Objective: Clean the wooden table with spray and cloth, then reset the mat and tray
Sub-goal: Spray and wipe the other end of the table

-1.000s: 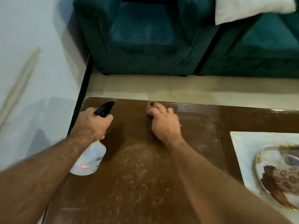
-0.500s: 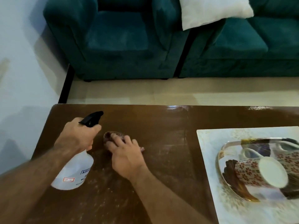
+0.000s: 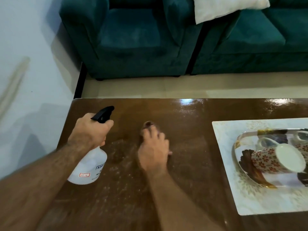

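Your left hand (image 3: 90,130) is clenched around the neck of the spray bottle (image 3: 88,167), just under its black trigger head (image 3: 103,114), with the knuckles up and the wrist bent so the nozzle points toward the upper right of the frame. The translucent white body hangs below your fist, tilted, its base at or just above the wooden table (image 3: 183,117); I cannot tell whether it touches. Your left forearm runs in from the lower left corner.

Your right hand (image 3: 153,152) lies palm down near the middle of the frame, fingers (image 3: 150,132) spread forward and pressing flat on a small dark cloth (image 3: 147,124), of which only the far edge shows past your fingertips. The hand is blurred. Your right forearm comes up from the bottom edge, slanting slightly left.

Around both hands the tabletop carries pale streaks and specks; the far edge shines with reflected light.

At the right of the frame a white patterned mat (image 3: 223,147) lies flat on the table, well apart from your right hand. On it sits a glossy oval tray (image 3: 240,157), holding a floral cup (image 3: 266,159) tipped on its side.

Beyond the table, in the upper half, stand teal sofas (image 3: 133,39) with a white cushion (image 3: 225,7).
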